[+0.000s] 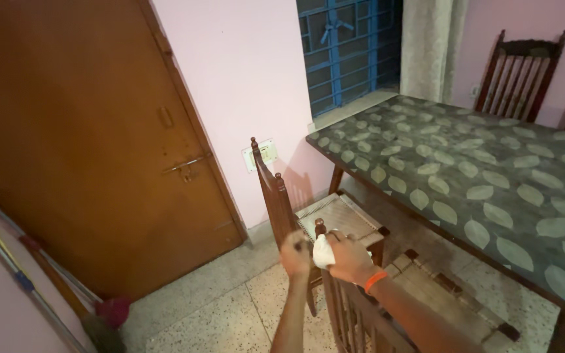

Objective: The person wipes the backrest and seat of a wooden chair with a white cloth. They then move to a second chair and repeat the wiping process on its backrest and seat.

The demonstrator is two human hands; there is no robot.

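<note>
Overall, a brown wooden door [93, 137] is filling the upper left of the frame, and a table [492, 189] under a grey leaf-patterned cover is spreading across the right. Two wooden chairs are standing at lower centre: a farther chair [325, 212] with a woven seat, and a nearer chair [361, 307] whose back is rising to the hands. Broom and mop handles [27, 274] are leaning at lower left. The right hand [351, 258], wearing an orange wristband [375, 281], is pressing a white cloth [323, 252] against the nearer chair's top rail, fingers curled over it. The left hand [295, 252] is closing around the rail post just beside the cloth.
</note>
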